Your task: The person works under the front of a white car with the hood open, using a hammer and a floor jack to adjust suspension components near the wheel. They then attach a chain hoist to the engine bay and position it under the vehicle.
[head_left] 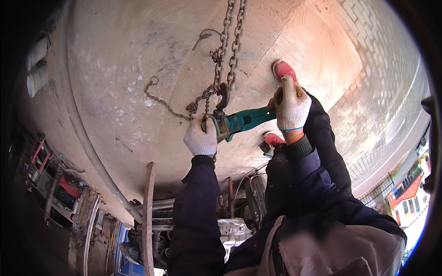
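A green lever chain hoist [235, 122] lies in front of me, its handle pointing right. My left hand [201, 136], in a white knit glove, is closed at the hoist's left end, where a thin chain [207, 105] meets it. My right hand [293, 103], also gloved, has curled fingers at the end of the green handle [260, 116]; its exact grip is partly hidden. A dark hook [223, 96] on the hoist meets a heavy chain [224, 46], whose two strands run up out of view.
A loose chain [161, 100] ending in a ring lies on the concrete floor [138, 50]. Red shoes [284, 70] are near my right hand. A wooden bar [148, 216] and a tire [256, 195] are close below. A long pipe [87, 124] curves along the left.
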Demonstrator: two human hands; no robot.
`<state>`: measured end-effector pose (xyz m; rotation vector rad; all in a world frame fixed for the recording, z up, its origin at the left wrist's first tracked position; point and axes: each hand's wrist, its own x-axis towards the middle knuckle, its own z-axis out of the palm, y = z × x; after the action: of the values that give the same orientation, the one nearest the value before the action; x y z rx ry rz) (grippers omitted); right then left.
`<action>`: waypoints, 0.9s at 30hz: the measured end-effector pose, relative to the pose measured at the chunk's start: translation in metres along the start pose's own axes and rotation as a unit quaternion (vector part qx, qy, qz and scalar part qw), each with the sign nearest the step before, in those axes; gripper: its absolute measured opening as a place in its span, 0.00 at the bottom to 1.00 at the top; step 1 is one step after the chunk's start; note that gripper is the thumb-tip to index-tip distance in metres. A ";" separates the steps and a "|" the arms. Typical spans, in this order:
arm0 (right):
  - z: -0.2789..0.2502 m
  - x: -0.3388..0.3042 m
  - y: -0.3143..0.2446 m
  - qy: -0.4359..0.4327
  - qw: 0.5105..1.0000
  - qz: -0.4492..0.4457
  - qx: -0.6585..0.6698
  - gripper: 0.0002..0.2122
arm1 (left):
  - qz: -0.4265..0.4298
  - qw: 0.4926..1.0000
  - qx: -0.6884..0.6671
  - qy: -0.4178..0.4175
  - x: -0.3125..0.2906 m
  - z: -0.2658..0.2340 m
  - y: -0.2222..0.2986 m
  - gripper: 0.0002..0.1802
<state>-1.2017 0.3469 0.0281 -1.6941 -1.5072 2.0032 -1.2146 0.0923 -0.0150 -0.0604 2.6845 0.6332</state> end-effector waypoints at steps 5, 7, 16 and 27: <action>0.051 0.074 -0.005 -0.048 0.992 0.054 -0.105 0.21 | 0.010 1.000 0.000 0.003 0.001 -0.001 -0.001 0.17; 0.080 0.106 0.007 -0.094 0.984 0.077 -0.129 0.20 | 0.017 0.999 0.027 0.017 -0.001 -0.001 -0.001 0.16; 0.012 0.037 -0.012 -0.062 0.998 -0.006 -0.011 0.25 | 0.000 0.999 0.030 0.037 -0.010 -0.002 0.008 0.20; -0.059 -0.080 0.025 -0.032 0.994 -0.079 0.060 0.21 | 0.004 0.998 0.059 0.037 -0.009 0.000 0.005 0.25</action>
<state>-1.1134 0.3187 0.0712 -1.4298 -1.4584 2.0388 -1.2071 0.0960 -0.0097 -0.0411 2.7896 0.4830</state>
